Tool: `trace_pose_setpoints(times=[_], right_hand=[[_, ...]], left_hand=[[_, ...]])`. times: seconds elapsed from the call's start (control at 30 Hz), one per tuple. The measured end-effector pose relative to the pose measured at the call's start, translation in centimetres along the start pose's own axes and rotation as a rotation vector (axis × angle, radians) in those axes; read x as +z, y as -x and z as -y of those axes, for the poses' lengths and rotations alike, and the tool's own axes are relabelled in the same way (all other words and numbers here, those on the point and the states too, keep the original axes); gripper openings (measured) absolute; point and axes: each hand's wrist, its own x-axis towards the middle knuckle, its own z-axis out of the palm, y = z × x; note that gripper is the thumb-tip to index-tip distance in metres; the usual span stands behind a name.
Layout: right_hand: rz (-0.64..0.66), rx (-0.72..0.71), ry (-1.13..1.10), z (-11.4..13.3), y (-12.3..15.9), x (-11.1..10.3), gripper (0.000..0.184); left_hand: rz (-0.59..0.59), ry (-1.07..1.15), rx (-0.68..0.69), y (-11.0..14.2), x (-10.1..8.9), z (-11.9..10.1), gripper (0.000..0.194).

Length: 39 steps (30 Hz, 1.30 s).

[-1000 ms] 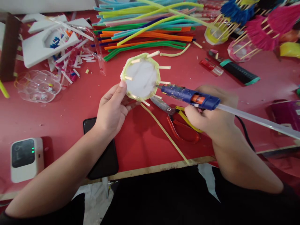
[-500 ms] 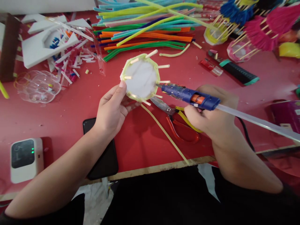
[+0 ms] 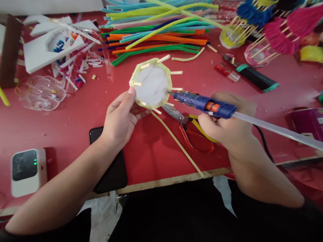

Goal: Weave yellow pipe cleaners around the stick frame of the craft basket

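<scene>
My left hand (image 3: 121, 117) pinches the lower left rim of a white foam disc (image 3: 152, 84) edged in pale yellow pipe cleaner, with short wooden sticks poking out around it. It is held just above the red table (image 3: 75, 127). My right hand (image 3: 224, 126) is wrapped round a blue hot glue gun (image 3: 205, 104). The gun's nozzle touches the disc's right edge, and a clear glue stick (image 3: 277, 131) juts out of its back. A loose length of the yellow pipe cleaner (image 3: 176, 143) trails from the disc toward the table's front edge.
Red-handled pliers (image 3: 191, 129) lie under the gun. A heap of coloured pipe cleaners (image 3: 156, 30) fills the back. White foam pieces (image 3: 47, 47) and a clear tray (image 3: 41, 92) sit at left; a black phone (image 3: 113, 168) and white device (image 3: 26, 171) lie near the front.
</scene>
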Motion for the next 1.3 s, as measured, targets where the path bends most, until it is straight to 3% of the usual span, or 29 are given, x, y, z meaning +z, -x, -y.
trace_pose_setpoints(times=[0.67, 0.9, 1.3], right_hand=[[0.019, 0.030, -0.035, 0.02, -0.03, 0.04, 0.030], [0.025, -0.043, -0.034, 0.00, 0.04, 0.12, 0.008], [-0.018, -0.071, -0.004, 0.01, 0.17, 0.07, 0.008]], left_hand=[[0.019, 0.049, 0.003, -0.09, -0.10, 0.09, 0.022], [0.013, 0.048, -0.010, 0.08, 0.00, 0.00, 0.034], [0.024, 0.072, -0.022, 0.17, 0.05, -0.12, 0.035]])
